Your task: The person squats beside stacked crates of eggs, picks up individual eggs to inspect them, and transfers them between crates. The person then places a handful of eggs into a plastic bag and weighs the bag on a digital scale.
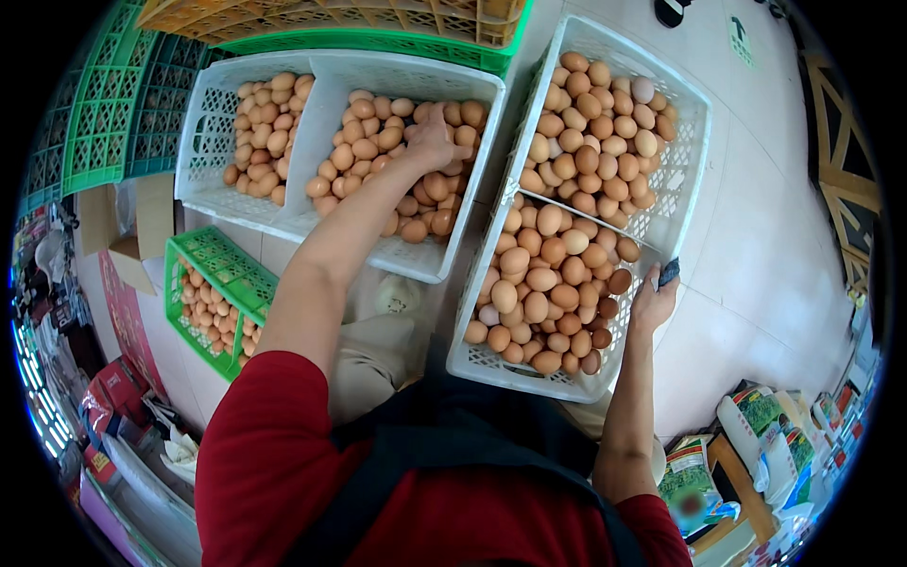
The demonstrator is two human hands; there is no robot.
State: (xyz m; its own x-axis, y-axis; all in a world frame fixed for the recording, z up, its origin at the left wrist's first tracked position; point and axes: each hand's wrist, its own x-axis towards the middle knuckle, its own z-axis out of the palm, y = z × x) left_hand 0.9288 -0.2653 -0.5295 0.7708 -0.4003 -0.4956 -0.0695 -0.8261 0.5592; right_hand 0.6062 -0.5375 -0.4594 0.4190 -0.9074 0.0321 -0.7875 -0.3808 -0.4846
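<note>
Two white plastic crates of brown eggs lie before me, a left crate [297,135] and a right crate [691,184], each split by a divider. My left hand [431,142] reaches into the right compartment of the left crate, among the eggs [365,149]; whether its fingers hold an egg is hidden. At the outer right rim of the right crate is my right hand [653,301], with a dark grey cloth or sponge [669,272] at its fingers. Beside it, that crate's near compartment holds many brown eggs [542,280].
A green crate of eggs [223,262] stands at the left, near an open cardboard box [152,212]. Stacked green crates [99,113] and an orange crate [340,18] line the far side. Printed bags [687,482] lie at the lower right. A wooden rack [843,163] stands at the right.
</note>
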